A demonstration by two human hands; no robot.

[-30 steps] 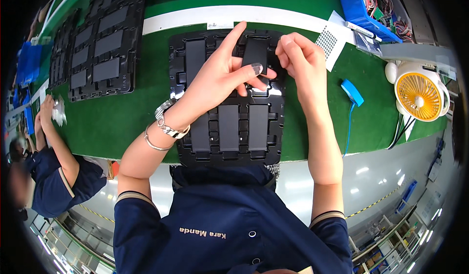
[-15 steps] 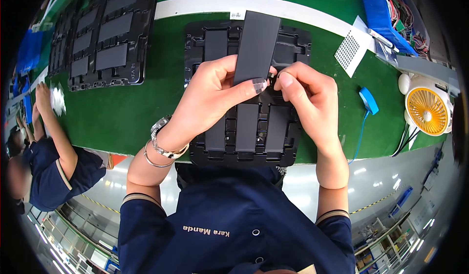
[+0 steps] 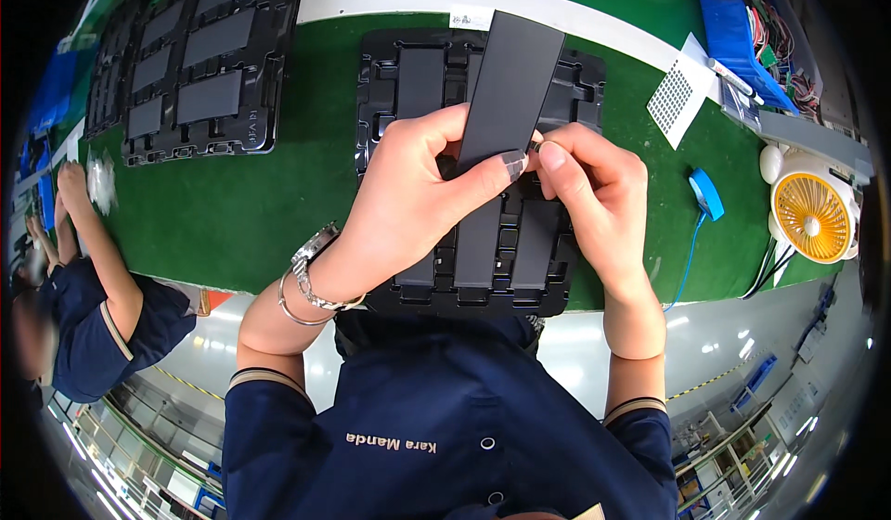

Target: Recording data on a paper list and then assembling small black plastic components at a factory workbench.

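My left hand (image 3: 408, 191) grips a flat, dark grey rectangular panel (image 3: 516, 75), tilted with its upper end leaning right. The thumb lies across its lower part, with a dark band or tape around the thumb tip. Close beside that thumb, my right hand (image 3: 599, 186) pinches thumb and forefinger together at the panel's lower right edge. A tiny dark bit shows at those fingertips, too small to name. Beneath both hands lies a black moulded tray (image 3: 587, 104), with similar dark panels (image 3: 535, 246) in its pockets, partly covered by my hands.
More black trays (image 3: 263, 121) with panels lie at left. To the right are a dotted white sheet (image 3: 676, 102), a marker (image 3: 733, 79), a blue bin (image 3: 742, 42) of wires, a blue corded object (image 3: 705, 193) and a yellow-white fan (image 3: 810, 225). A co-worker's arm (image 3: 104, 232) reaches over the table's left end.
The held panel and my left hand have shifted slightly right in the picture. My right fingertips have come closer to the left thumb at the panel's edge. The whole view has also shifted a little.
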